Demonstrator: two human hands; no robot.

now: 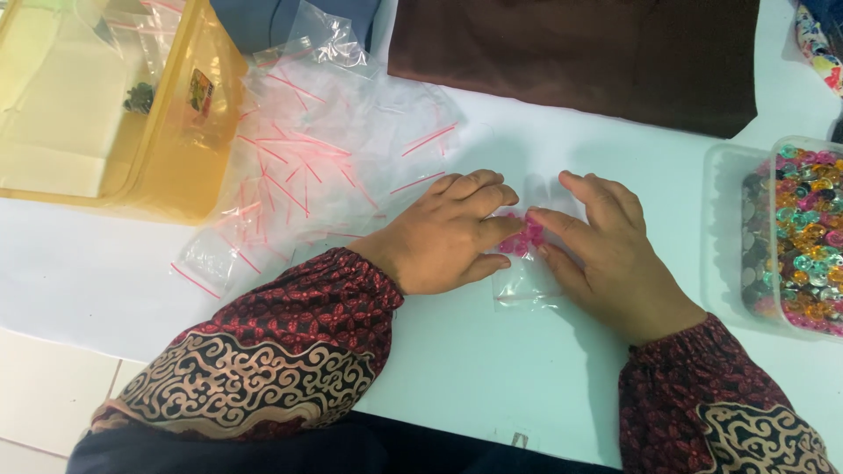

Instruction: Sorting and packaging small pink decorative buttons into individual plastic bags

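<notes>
White table (457,377) fills most of the view, with a dark brown cloth (580,53) lying across its far edge. At far left stands a yellow see-through box (189,158), and just beside it spreads a loose heap of clear little bags with red strips (307,158). At the right edge sits a clear tub (724,228) full of shiny buttons in many colours (808,237). Near the middle, between heap and tub, a small clear bag (525,285) lies flat on the table. Both hands press down on it: the left hand (443,237) and the right hand (606,250) lie palm down, fingers flat and close together, fingertips nearly meeting over a small clump of pink beads (524,237), which seem to be inside the bag, though the plastic blurs them.
</notes>
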